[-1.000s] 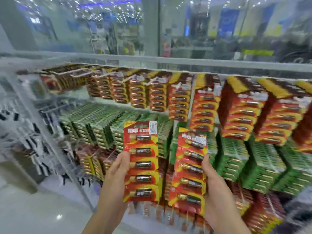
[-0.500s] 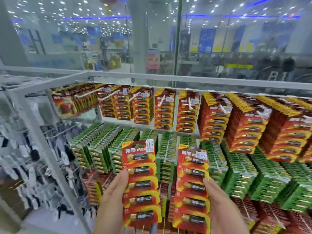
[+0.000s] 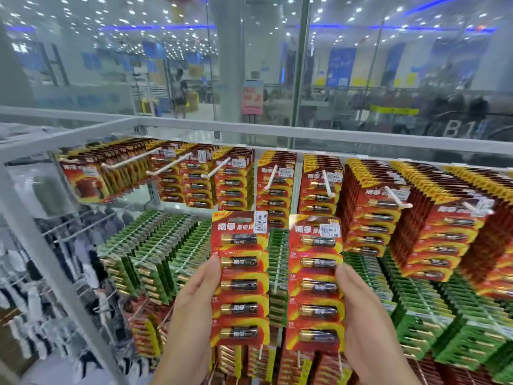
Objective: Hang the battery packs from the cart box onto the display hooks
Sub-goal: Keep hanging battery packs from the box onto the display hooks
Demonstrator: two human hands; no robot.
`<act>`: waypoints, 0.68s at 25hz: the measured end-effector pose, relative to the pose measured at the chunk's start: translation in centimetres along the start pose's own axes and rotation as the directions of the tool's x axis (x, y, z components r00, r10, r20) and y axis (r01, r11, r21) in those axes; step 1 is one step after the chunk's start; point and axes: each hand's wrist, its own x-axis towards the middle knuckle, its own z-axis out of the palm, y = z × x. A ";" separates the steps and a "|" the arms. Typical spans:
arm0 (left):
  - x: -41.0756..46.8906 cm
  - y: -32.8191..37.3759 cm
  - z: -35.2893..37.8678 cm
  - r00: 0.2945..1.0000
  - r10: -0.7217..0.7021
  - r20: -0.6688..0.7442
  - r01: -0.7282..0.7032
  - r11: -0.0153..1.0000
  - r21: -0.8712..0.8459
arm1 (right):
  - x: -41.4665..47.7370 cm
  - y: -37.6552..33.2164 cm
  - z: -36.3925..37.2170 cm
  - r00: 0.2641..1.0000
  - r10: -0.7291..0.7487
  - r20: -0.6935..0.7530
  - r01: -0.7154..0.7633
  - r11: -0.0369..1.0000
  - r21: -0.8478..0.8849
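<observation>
Battery packs, one upright in each hand's closed grip: left pack (image 3: pixel 240 277) in left hand (image 3: pixel 191 309), right pack (image 3: pixel 316 282) in right hand (image 3: pixel 366 318).

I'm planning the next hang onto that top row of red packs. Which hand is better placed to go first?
Probably the right hand: its red pack sits just below two top-row hooks with bare white tips. The left hand holds its pack lower, in front of the green packs.

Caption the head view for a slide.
Left hand and right hand each hold a red five-battery blister pack before stocked white display hooks.
</observation>
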 end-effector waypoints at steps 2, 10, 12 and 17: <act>0.6 1.1 0.1 0.999 0.033 -0.004 -0.033 0.999 0.003 | 0.7 -0.1 0.1 1.000 0.015 0.023 -0.015 1.000 -0.007; 4.8 5.7 -1.8 0.982 0.185 -0.031 -0.183 0.981 0.065 | 1.1 -0.1 2.3 0.999 -0.025 -0.026 0.025 1.000 -0.009; 5.8 6.2 -2.4 0.982 0.188 -0.026 -0.185 0.979 0.081 | 1.3 0.4 2.6 0.998 -0.047 -0.037 0.046 0.999 -0.015; 7.7 6.0 -3.3 0.988 0.153 0.009 -0.153 0.982 0.109 | 1.8 0.7 3.0 0.996 -0.053 -0.073 0.052 0.998 -0.017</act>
